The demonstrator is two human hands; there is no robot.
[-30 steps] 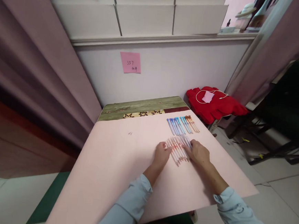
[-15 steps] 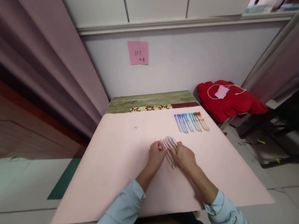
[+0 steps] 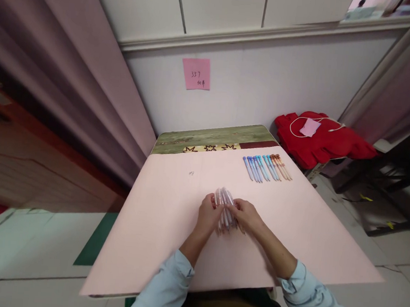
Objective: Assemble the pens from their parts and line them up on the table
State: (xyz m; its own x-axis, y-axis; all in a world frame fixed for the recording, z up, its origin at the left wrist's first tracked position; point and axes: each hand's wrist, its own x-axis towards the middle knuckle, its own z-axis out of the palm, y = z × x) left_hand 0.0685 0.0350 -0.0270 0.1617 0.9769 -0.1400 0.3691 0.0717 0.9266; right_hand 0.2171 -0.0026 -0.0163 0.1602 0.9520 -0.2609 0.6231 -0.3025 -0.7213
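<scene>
Between my two hands is a bunch of slim, pale, partly clear pens (image 3: 225, 215), their ends fanned out toward me. My left hand (image 3: 207, 215) closes round the bunch from the left, thumb across it. From the right, my right hand (image 3: 249, 215) grips the same pens, its thumb laid over them near the middle. Both hands are low over the pink sheet (image 3: 156, 225). Farther back on the right lies a row of blue, turquoise and brown pens (image 3: 266, 168), side by side at a slant.
Behind the sheet shows a green, wood-patterned table edge (image 3: 206, 134). A pink note (image 3: 196, 74) is stuck on the white wall. Red cloth (image 3: 323, 141) with a white cable lies past the table's right corner. A mauve curtain (image 3: 101, 69) hangs on the left.
The pale pens have swung from a slant to nearly upright in the view, and their near ends spread more. Both hands have shifted slightly left with them. The coloured row has stayed put.
</scene>
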